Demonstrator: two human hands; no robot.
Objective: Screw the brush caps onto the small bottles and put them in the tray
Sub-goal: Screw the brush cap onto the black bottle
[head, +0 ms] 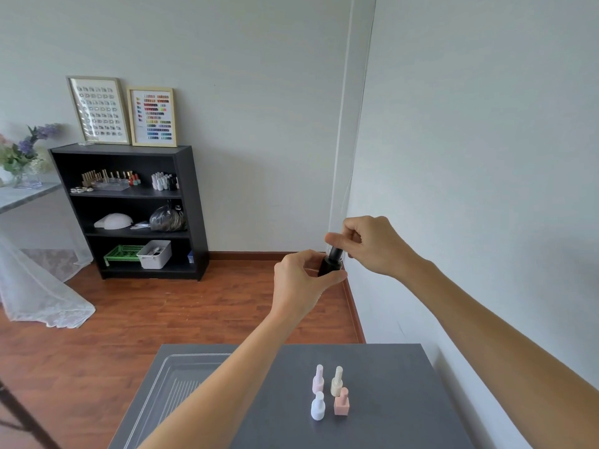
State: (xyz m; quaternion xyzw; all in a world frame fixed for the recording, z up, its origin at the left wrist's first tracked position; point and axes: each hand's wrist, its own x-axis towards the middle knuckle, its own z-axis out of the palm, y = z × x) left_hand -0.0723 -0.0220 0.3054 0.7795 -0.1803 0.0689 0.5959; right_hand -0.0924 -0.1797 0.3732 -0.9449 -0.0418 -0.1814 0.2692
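Observation:
A small black bottle (328,266) is held up in the air, well above the grey table (389,384). My left hand (299,283) grips its body from the left. My right hand (372,244) pinches the black brush cap (335,253) on top of it with thumb and fingers. On the table stand several capped pastel bottles: a pink one (318,380), a cream one (337,382), a white one (318,406) and a square peach one (341,402). A clear plastic tray (168,390) lies at the table's left, partly behind my left forearm.
A white wall runs close along the table's right side. Wooden floor lies beyond the table. A black shelf unit (191,205) with bottles and baskets stands against the far wall, with two framed charts on top. A marble table with flowers (22,150) is at far left.

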